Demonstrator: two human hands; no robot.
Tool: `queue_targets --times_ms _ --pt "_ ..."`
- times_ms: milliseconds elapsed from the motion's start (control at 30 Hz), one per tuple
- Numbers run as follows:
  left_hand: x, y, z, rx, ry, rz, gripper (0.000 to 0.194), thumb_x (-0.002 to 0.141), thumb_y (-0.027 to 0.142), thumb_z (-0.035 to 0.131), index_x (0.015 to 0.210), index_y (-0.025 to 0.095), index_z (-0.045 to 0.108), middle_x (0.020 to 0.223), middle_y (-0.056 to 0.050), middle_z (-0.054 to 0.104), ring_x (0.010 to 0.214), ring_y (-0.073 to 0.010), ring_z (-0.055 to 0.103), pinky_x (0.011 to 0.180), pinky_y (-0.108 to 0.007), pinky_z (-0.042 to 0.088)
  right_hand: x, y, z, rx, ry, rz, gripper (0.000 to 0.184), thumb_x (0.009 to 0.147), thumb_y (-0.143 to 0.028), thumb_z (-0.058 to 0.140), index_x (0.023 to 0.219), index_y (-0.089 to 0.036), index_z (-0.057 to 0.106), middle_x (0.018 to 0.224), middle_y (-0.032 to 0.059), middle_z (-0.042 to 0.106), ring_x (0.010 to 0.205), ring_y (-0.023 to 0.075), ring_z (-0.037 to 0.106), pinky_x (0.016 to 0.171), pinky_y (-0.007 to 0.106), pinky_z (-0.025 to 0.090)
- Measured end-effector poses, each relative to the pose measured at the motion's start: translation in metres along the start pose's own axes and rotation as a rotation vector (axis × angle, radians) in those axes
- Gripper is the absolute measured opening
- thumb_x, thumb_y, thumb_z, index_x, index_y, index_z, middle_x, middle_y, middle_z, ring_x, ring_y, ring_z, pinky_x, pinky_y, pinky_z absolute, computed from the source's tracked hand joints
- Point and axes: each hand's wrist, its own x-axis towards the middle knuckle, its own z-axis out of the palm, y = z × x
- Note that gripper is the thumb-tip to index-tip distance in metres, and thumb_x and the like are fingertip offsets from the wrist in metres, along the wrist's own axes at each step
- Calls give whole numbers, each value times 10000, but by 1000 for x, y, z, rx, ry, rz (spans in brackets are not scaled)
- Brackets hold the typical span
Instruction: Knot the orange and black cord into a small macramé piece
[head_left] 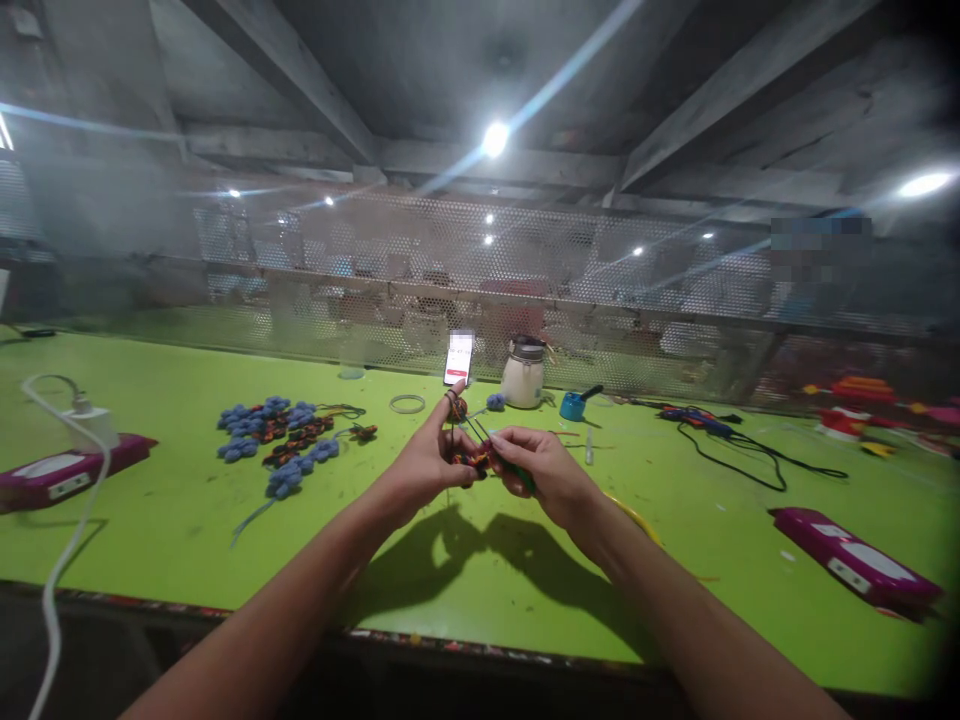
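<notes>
Above the middle of the table, my left hand pinches a small dark and orange crochet piece between thumb and fingers. Yarn runs over its raised index finger. My right hand grips a crochet hook by its green handle, its tip end close to the crochet piece. Fingers partly hide where the hook meets the yarn. To the left lie several blue crochet pieces and several dark orange crochet pieces, some with loose yarn tails.
Behind my hands stand a lit phone, a pale jug and a blue pot. Purple power strips sit at left and right. A white cable hangs over the front edge. Black cords lie at right.
</notes>
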Motion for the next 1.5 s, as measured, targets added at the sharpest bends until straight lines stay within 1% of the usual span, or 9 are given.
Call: queue_targets --times_ms 233,367,533,700,900,1033,1167,1267,1500 --pt "-4 5 -4 -110 -83 -13 985 599 58 690 1409 246 163 750 -6 596 701 -168 598 623 -288 457 -1 -2 1 -34 -3 -31 202 702 -317 702 728 -122 657 517 -27 532 375 28 330 374 194 197" --pt "3 6 -19 -21 145 -51 667 657 108 613 1292 186 421 875 -50 618 752 -146 596 604 -234 408 -2 -3 -3 -4 -6 -68 181 692 -301 707 687 -133 640 466 -57 465 370 33 332 384 202 200" --pt "13 -2 -33 238 332 -44 132 671 236 619 701 115 664 463 21 487 447 -103 426 446 -224 270 -1 -3 -2 10 -16 -81 171 696 -283 703 691 -120 651 494 -30 511 378 38 351 387 211 192" --pt "2 15 -29 86 175 -3 372 751 341 475 428 156 478 480 1 437 452 -92 372 435 -231 265 1 -1 -2 2 72 -103 189 690 -303 702 696 -119 659 520 -12 545 390 40 359 384 207 198" --pt "-1 19 -19 30 95 67 312 722 254 584 1029 196 602 644 29 508 487 -75 330 479 -211 254 0 4 1 -10 80 -71 182 692 -298 708 709 -124 658 500 -27 524 370 35 349 382 202 201" --pt "4 8 -20 579 303 19 121 653 264 642 694 152 663 519 30 455 522 -107 362 516 -241 268 -1 4 3 -6 109 -79 175 695 -299 704 709 -131 658 500 -29 527 372 35 355 378 197 202" --pt "3 10 -19 13 174 -99 266 705 269 577 470 146 560 591 -21 533 623 -130 477 609 -263 372 -1 5 6 -7 134 -75 190 694 -312 700 689 -128 652 510 -23 530 377 35 356 373 195 203" --pt "0 12 -13 -378 90 -115 141 727 272 599 707 152 671 812 -54 616 804 -160 535 700 -283 408 -1 7 12 -3 142 -89 201 705 -326 691 686 -131 644 518 -27 514 384 37 350 371 196 216" --pt "-1 3 0 -188 35 -119 659 625 180 740 1235 165 493 736 -8 581 615 -114 540 526 -231 356 -2 4 16 -59 119 -127 210 737 -344 656 762 -136 654 514 -33 500 386 43 355 377 201 231"
